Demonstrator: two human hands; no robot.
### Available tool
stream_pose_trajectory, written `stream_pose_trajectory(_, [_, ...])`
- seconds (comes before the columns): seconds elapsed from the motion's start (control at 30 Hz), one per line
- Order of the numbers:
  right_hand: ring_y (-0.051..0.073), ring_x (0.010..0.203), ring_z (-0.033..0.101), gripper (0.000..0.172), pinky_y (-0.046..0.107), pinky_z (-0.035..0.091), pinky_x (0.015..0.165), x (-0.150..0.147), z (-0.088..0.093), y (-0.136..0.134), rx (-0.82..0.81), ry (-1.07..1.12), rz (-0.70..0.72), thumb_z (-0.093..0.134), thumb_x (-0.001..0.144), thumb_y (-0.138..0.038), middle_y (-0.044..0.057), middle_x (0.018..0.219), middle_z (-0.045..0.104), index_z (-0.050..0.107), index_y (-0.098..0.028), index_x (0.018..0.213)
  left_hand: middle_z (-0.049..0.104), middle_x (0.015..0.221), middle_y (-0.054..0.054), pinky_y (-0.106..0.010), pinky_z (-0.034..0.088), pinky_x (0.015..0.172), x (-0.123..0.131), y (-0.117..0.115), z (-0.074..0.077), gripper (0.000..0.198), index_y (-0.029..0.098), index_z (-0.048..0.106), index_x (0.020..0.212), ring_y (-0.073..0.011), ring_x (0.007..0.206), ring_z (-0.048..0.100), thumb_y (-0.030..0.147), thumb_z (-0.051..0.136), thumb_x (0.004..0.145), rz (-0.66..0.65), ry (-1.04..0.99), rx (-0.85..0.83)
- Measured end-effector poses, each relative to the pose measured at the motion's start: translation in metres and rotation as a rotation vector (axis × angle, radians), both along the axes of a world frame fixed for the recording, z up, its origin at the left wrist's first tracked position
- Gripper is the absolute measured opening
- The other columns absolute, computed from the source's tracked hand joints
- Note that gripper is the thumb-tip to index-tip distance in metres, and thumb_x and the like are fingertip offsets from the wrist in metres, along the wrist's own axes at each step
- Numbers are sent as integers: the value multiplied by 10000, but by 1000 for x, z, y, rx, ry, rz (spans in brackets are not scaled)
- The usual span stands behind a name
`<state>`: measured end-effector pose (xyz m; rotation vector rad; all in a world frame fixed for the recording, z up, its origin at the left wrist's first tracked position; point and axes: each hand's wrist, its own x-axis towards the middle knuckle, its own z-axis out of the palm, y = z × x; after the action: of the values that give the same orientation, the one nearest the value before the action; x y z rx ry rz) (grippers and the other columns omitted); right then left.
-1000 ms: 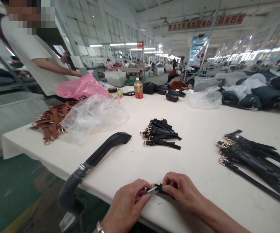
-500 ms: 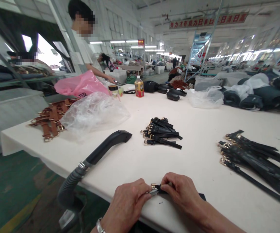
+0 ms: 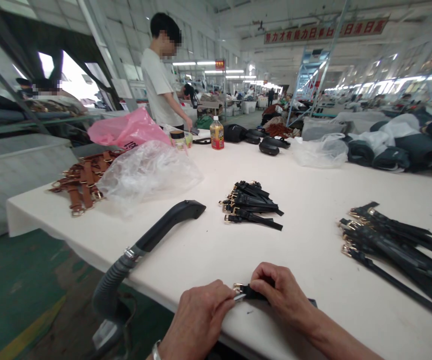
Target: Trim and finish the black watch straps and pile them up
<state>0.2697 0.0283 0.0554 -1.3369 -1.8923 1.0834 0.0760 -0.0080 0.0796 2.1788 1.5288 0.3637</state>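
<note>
My left hand (image 3: 200,316) is closed on a small pointed metal tool (image 3: 240,296); only its bright tip shows, so I cannot tell its exact kind. That tip touches the buckle end of a black buckle strap (image 3: 251,292) near the table's front edge. Thumb and fingers of my right hand (image 3: 281,292) pinch the strap just right of its gold buckle (image 3: 237,287). Farther up lies a small pile of black buckle straps (image 3: 253,202). To the right is a second pile of longer black straps (image 3: 392,245).
A black suction hose (image 3: 163,225) rises over the table's left front edge. Behind it lie clear plastic (image 3: 148,172), brown buckle straps (image 3: 84,182) and a pink bag (image 3: 126,130). A drink bottle (image 3: 217,134) stands farther back, near a co-worker (image 3: 163,85) at the far side.
My right hand's fingers have lifted and curled slightly, baring more of the strap by the buckle. My left hand stays almost in place. The co-worker has moved right and stands more upright.
</note>
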Motion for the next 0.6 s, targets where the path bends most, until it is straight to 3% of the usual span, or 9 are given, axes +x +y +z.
stream_pose_trajectory(0.13, [90, 537, 453, 162, 186, 325, 501, -1, -3, 3, -40, 70, -56, 533, 776, -247, -22, 574, 554, 589, -155, 655, 628, 816, 45, -209, 373, 649, 6, -2, 3, 197, 294, 575, 875, -118, 748, 566, 304, 379, 863, 35, -54, -20])
stream_pose_trajectory(0.43, [89, 541, 458, 150, 183, 340, 498, -1, -7, 3, -38, 122, -44, 545, 760, -239, -23, 578, 557, 583, -148, 647, 610, 916, -25, -295, 418, 623, 35, -7, 11, 238, 253, 538, 924, -193, 785, 580, 250, 307, 866, 19, 295, 5])
stream_pose_trajectory(0.6, [92, 547, 468, 147, 183, 352, 503, -1, -7, 4, -43, 122, -44, 547, 756, -235, -21, 579, 565, 579, -148, 642, 612, 911, -29, -287, 412, 620, 38, -5, 7, 229, 249, 545, 923, -187, 792, 577, 234, 325, 861, -1, 315, 27])
